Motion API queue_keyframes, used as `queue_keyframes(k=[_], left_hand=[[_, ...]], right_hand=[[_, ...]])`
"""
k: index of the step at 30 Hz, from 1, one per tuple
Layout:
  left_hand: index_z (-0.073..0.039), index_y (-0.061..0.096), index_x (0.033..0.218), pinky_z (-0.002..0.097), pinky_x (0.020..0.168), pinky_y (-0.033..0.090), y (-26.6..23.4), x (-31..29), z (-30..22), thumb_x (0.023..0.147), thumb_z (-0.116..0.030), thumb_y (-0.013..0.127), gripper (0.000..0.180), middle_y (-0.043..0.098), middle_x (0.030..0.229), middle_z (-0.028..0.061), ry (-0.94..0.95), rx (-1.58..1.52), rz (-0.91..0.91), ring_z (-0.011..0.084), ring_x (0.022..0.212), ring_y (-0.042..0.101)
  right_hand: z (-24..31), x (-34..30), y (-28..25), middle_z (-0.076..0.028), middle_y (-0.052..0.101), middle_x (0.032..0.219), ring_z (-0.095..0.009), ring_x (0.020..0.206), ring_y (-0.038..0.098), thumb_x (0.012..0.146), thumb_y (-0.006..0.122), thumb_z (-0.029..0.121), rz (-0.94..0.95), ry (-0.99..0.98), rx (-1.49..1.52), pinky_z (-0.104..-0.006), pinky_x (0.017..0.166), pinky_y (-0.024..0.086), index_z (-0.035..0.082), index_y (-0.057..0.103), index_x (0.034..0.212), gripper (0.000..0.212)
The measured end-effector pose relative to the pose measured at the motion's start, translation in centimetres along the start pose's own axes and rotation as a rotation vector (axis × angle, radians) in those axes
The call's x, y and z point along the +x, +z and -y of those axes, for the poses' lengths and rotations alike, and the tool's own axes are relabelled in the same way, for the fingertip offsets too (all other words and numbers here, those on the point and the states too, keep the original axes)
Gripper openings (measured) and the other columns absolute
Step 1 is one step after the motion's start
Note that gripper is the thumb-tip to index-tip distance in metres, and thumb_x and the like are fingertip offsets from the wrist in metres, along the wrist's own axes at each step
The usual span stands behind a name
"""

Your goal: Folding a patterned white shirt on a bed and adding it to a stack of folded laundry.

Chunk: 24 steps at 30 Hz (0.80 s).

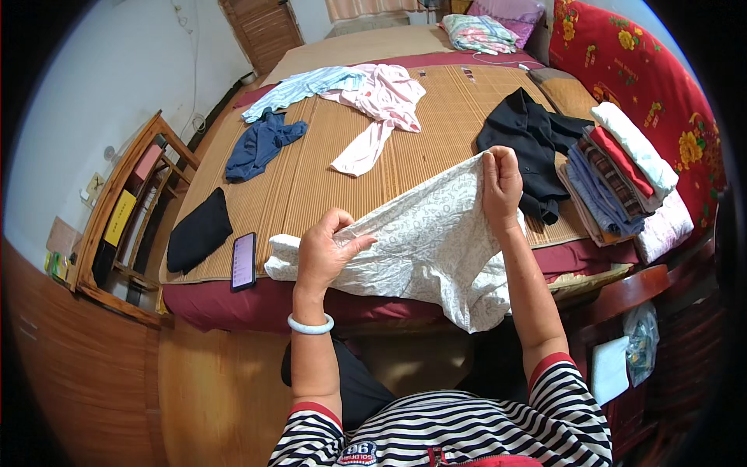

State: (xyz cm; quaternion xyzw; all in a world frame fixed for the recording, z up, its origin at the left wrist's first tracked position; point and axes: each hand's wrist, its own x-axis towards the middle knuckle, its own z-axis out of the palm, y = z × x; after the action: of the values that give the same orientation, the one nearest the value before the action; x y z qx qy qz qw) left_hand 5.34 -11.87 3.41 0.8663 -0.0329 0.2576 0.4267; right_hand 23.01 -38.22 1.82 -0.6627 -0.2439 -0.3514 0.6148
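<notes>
A thin white garment with a grey pattern (pixel 436 253) is stretched between my two hands over the near edge of the bed. My right hand (pixel 503 187) grips its upper corner, raised higher than the left. Lower down, my left hand (pixel 323 247) is closed on the same upper edge, the thumb pointing right. The edge runs taut between them while the rest hangs in loose folds past the mattress edge. Its exact kind is unclear. A black phone with a lit screen (pixel 243 262) lies left of my left hand, beside a folded black cloth item (pixel 200 232).
On the bamboo mat (pixel 443 117) lie a pink garment (pixel 381 97), a blue striped one (pixel 299 87), a navy one (pixel 261 146) and a black one (pixel 523 128). A folded clothes stack (pixel 611 191) stands right. A wooden chair (pixel 622 289) and a wooden shelf frame (pixel 117 194) flank the bed.
</notes>
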Motion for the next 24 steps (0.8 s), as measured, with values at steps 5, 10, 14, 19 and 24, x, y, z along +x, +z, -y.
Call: queue_keyframes(k=[5, 10, 14, 19, 24], left_hand=[[-0.005, 0.056, 0.082, 0.0242, 0.060, 0.045, 0.4, 0.6, 0.4, 0.079, -0.014, 0.083, 0.029, 0.058, 0.069, -0.0010, -0.035, -0.156, 0.049, 0.0070, 0.066, 0.054], [-0.005, 0.054, 0.075, 0.0257, 0.055, 0.039, -1.4, 0.1, 2.0, 0.078, -0.016, 0.084, 0.032, 0.051, 0.065, -0.0016, -0.011, -0.093, 0.003, 0.0066, 0.061, 0.044], [-0.006, 0.052, 0.073, 0.0270, 0.053, 0.035, -0.8, 1.3, 1.2, 0.081, -0.022, 0.081, 0.035, 0.045, 0.063, -0.0018, 0.073, -0.009, 0.081, 0.0063, 0.061, 0.038], [-0.005, 0.051, 0.068, 0.0355, 0.051, 0.034, -0.9, 1.3, 1.0, 0.082, -0.042, 0.076, 0.046, 0.040, 0.058, 0.0098, 0.030, 0.037, 0.057, 0.0217, 0.053, 0.036], [-0.005, 0.043, 0.061, 0.0374, 0.051, 0.031, -1.0, 0.8, 1.8, 0.085, -0.042, 0.073, 0.053, 0.034, 0.057, 0.0097, -0.009, 0.137, 0.085, 0.0198, 0.052, 0.034]], right_hand=[[-1.3, 0.1, -0.8, 0.008, 0.048, 0.082, -0.002, 0.073, 0.040, 0.101, 0.058, 0.010, 0.029, 0.063, 0.075, -0.0166, 0.064, 0.036, 0.005, 0.057, 0.098, 0.005], [0.8, -0.5, 1.8, 0.006, 0.046, 0.077, -0.003, 0.068, 0.040, 0.098, 0.061, 0.009, 0.027, 0.043, 0.080, -0.0186, 0.060, 0.035, 0.005, 0.058, 0.095, 0.006], [2.5, 0.4, 0.0, 0.005, 0.049, 0.082, -0.003, 0.073, 0.044, 0.099, 0.059, 0.009, 0.049, 0.048, 0.103, -0.0186, 0.066, 0.040, 0.004, 0.059, 0.096, 0.006], [1.6, -0.7, 0.2, 0.007, 0.051, 0.084, 0.000, 0.073, 0.042, 0.100, 0.057, 0.006, 0.136, -0.052, 0.061, -0.0151, 0.063, 0.035, 0.004, 0.059, 0.101, 0.003], [2.0, -0.2, 0.6, 0.008, 0.051, 0.081, 0.001, 0.071, 0.042, 0.100, 0.057, 0.005, 0.160, 0.030, 0.168, -0.0147, 0.062, 0.034, 0.004, 0.060, 0.100, 0.004]])
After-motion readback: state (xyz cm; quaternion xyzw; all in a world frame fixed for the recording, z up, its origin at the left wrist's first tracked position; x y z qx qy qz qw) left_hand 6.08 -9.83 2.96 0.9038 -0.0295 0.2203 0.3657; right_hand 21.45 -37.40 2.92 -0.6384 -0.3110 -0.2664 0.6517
